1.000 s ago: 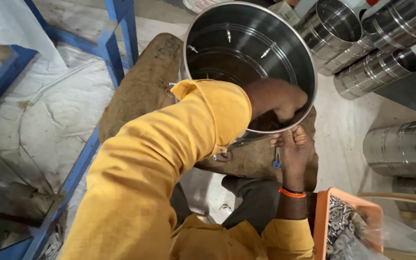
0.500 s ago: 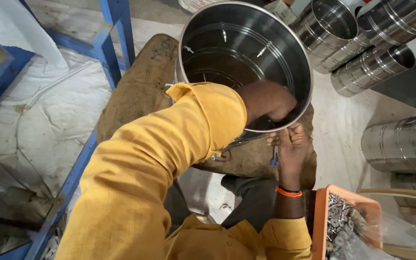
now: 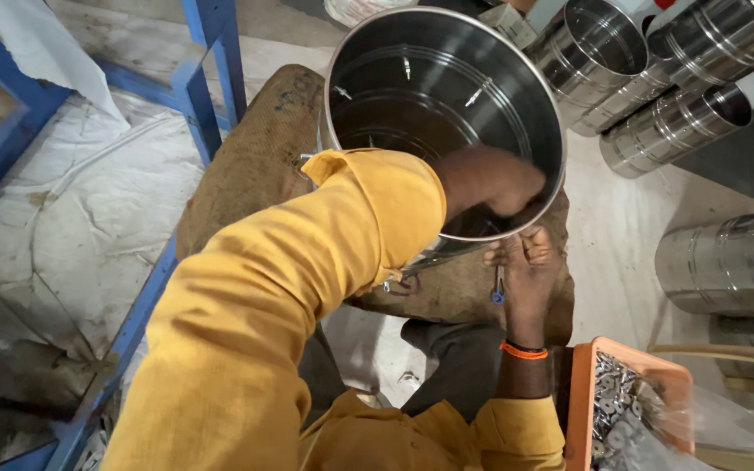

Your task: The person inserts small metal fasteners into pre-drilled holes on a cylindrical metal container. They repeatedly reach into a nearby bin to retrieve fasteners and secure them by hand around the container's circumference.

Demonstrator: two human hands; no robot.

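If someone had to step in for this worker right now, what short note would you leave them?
Left hand: reached inside the big steel drum, down by the near wall; what it grips is hidden.
Right hand: outside the drum, just under its rim, holding a small blue-tipped tool against the wall.
The drum rests on a brown sack. An orange tray of small metal parts sits at the right. More steel drums lie to the right.
Done: cannot tell.
Left: whatever both hands are fitting at that spot looks unfinished.
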